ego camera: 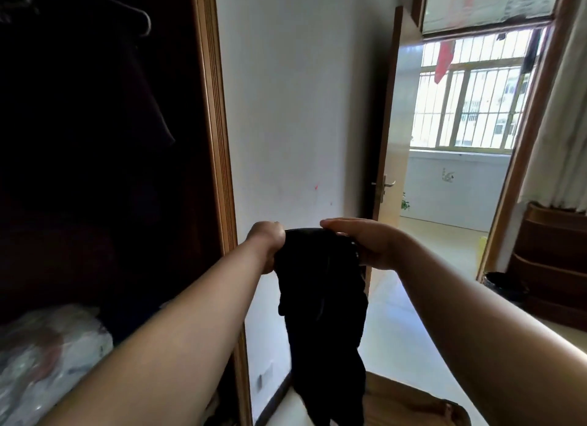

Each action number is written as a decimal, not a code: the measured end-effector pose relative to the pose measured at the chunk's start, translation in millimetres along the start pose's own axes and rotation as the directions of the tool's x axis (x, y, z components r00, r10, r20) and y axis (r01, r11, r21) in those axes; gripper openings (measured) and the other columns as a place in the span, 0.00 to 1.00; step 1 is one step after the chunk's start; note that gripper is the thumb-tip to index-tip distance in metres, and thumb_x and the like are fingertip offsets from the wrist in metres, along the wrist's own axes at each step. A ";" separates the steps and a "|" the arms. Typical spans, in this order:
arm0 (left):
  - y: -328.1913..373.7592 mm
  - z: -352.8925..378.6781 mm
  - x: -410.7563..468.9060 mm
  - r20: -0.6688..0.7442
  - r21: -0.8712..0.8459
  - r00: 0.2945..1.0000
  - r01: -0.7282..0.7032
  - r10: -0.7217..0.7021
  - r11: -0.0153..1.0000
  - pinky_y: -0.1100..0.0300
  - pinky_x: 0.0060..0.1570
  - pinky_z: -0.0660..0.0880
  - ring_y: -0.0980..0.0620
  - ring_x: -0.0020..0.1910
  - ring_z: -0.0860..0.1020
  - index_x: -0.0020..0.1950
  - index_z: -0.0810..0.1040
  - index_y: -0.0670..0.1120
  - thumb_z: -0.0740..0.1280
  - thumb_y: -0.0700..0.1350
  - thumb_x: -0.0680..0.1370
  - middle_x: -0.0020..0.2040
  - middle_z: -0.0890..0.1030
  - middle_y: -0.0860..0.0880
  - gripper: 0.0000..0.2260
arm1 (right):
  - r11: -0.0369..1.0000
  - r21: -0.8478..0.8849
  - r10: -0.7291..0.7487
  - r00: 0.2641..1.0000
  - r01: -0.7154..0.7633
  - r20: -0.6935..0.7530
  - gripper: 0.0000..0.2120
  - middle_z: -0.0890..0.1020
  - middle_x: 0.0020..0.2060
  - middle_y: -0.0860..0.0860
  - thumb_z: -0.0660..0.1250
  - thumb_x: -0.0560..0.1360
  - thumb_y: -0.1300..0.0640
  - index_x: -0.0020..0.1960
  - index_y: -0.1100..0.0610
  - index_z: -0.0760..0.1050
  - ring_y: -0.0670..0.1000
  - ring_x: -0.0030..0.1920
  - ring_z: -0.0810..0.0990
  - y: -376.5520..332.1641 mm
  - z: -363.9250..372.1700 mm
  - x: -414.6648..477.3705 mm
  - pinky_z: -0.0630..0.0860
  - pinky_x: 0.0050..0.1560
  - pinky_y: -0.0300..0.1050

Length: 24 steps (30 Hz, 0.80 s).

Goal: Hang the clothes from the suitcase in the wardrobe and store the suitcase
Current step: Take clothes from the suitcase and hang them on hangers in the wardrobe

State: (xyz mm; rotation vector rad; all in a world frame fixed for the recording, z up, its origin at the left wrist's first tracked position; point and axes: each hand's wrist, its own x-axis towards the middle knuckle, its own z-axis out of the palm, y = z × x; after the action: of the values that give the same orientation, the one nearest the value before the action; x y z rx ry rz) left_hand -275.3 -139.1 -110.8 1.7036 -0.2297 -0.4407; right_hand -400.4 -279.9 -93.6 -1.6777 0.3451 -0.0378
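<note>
So that it hangs straight, both hands, the left hand (266, 239) and right hand (370, 244), grip the black garment (320, 292) beside the wardrobe (95, 171), probably ready for a hanger (139, 15).

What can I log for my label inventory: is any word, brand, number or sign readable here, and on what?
No text can be read anywhere.
The black garment, gripped by the left hand and right hand: no tag or print shows.
The plastic-wrapped bundle in the wardrobe: blurred, nothing legible.
The small mark on the balcony wall: too small to tell.
</note>
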 end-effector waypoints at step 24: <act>69.5 -276.9 5.4 0.210 -0.179 0.913 -0.315 0.349 0.932 0.47 0.59 0.76 0.43 0.59 0.79 0.62 0.76 0.43 0.69 0.39 0.76 0.58 0.81 0.42 0.14 | 0.968 -0.165 -0.226 0.943 0.189 -0.245 0.17 0.76 0.36 0.51 0.60 0.79 0.44 0.48 0.59 0.74 0.48 0.35 0.77 -128.2 251.0 135.2 0.76 0.34 0.41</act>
State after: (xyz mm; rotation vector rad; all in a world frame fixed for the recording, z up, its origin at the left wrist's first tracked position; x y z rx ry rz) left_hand -149.4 95.7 -8.2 1.4340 -0.6411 -0.3956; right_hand -189.3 -59.0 -27.7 -1.8466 0.3741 -0.4053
